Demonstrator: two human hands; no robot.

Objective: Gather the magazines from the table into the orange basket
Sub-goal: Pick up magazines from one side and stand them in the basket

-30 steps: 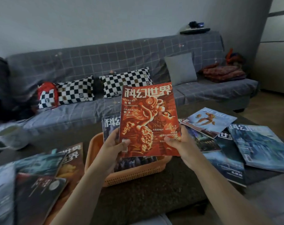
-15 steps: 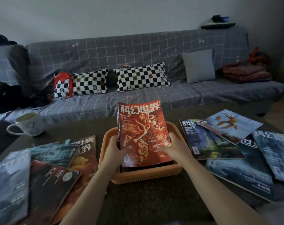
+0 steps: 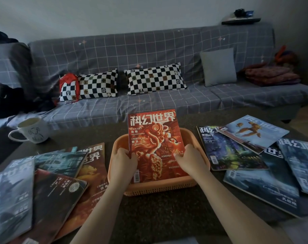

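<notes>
A red magazine with a lion-dance cover lies tilted in the orange basket at the table's middle, its top edge sticking out over the far rim. My left hand grips its left edge. My right hand holds its right edge, thumb on the cover. Several magazines lie spread on the table to the left. Several more magazines overlap on the right. Whatever lies under the red magazine in the basket is hidden.
A white mug stands at the table's far left. Behind the dark table runs a grey checked sofa with two chequered cushions, a grey cushion and folded cloth at the right end.
Both hands have lowered the red magazine from in front of me down into the basket. The camera has turned and tilted, so the mug came into view.
</notes>
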